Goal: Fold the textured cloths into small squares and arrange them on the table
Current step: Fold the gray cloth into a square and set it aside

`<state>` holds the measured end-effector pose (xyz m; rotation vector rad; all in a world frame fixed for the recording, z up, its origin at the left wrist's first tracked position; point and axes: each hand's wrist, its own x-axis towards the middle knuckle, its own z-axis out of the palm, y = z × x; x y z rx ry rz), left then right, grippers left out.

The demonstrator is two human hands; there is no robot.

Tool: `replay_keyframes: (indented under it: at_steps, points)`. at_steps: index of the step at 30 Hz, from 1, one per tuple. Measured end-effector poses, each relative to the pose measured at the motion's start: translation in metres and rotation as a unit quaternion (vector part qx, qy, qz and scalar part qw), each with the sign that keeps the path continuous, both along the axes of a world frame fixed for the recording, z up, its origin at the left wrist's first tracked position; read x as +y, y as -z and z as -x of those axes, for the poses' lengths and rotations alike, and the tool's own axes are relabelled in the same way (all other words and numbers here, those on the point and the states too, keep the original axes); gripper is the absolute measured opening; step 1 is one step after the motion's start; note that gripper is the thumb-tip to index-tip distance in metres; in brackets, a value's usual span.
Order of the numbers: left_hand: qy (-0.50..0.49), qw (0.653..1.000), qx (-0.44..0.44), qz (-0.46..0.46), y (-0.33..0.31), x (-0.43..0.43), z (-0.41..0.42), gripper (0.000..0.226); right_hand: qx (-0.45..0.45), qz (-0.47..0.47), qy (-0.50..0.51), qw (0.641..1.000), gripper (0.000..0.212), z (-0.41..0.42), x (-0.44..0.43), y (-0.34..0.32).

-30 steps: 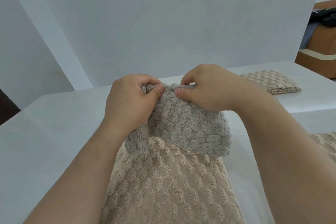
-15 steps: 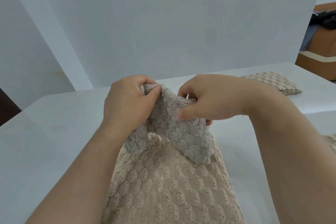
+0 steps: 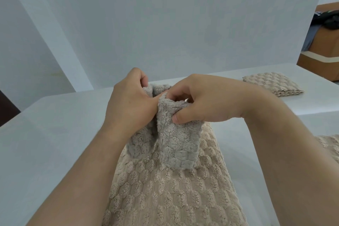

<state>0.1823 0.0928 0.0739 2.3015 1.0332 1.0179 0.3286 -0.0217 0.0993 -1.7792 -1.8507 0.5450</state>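
A beige bubble-textured cloth (image 3: 170, 189) hangs from my hands above the white table (image 3: 55, 143), its grey underside turned over at the top. My left hand (image 3: 132, 104) grips the cloth's top edge, fingers curled round it. Close beside it, my right hand (image 3: 200, 101) pinches a grey flap between thumb and fingers. A folded beige cloth (image 3: 271, 83) lies as a small square at the table's far right. The edge of another beige cloth (image 3: 330, 145) shows at the right, behind my right forearm.
A white wall panel (image 3: 165, 24) rises directly behind the table. Brown furniture (image 3: 322, 60) with dark items on it stands beyond the table's right end. The table's left part is bare white surface.
My right hand slid left along the cloth's top edge until it met my left hand. The grey flap narrowed from a wide band to a bunched strip.
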Motion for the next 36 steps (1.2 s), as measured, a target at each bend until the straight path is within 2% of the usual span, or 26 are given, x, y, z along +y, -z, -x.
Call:
replay_keyframes:
  at_steps: [3,6,14,16,20,23,28,33,36]
  points:
    - [-0.006,1.0,-0.002,0.006,-0.004,-0.004,0.0,0.049,0.001,-0.005,0.003,1.0,0.012,-0.001,0.0,0.0]
    - [-0.001,0.999,-0.015,0.029,-0.004,-0.001,-0.001,0.038,0.008,-0.012,0.005,1.0,0.012,0.0,0.002,0.0]
    - [0.084,0.978,-0.097,0.166,-0.013,0.0,0.003,0.011,-0.011,-0.012,0.053,0.998,0.012,-0.002,-0.001,-0.001]
    - [0.112,0.974,-0.086,0.179,-0.017,0.0,0.007,0.021,-0.022,-0.01,0.069,0.997,0.012,-0.003,0.0,-0.001]
    - [0.163,0.972,-0.014,0.169,-0.021,-0.001,0.014,0.057,-0.02,-0.007,0.1,0.995,0.017,-0.006,0.001,0.0]
    - [0.18,0.97,-0.005,0.165,-0.02,-0.004,0.014,0.065,0.03,0.016,0.118,0.992,0.02,-0.008,0.001,0.002]
    - [0.181,0.975,0.012,0.127,-0.019,-0.01,0.012,0.067,0.146,0.037,0.106,0.983,0.009,-0.004,0.003,0.001]
    - [0.211,0.972,0.039,0.095,-0.02,-0.013,0.013,0.079,0.289,0.031,0.124,0.949,0.016,-0.001,0.003,-0.003]
    - [0.232,0.969,0.062,0.063,-0.019,-0.013,0.013,0.086,0.343,0.023,0.135,0.929,0.022,-0.002,0.002,-0.006]
